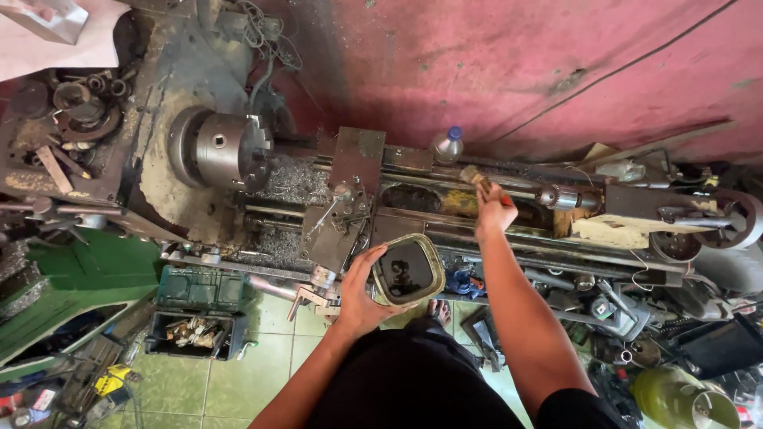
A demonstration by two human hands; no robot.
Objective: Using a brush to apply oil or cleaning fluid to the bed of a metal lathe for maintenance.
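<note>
Left hand (362, 294) grips tin of dark oil (408, 270) at lathe bed's (445, 202) front edge; right hand (493, 213) closed on paintbrush (477, 179) over bed.

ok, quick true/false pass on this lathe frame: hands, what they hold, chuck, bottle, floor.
1. The left hand holds a rounded rectangular tin of dark liquid. True.
2. The right hand is empty. False: it grips a brush over the lathe bed.
3. The chuck clamps a long bar. False: no workpiece shows in it.
4. A clear plastic bottle with a blue cap stands behind the bed, near the red wall. True.
5. The floor is bare concrete. False: it is green tile.
</note>
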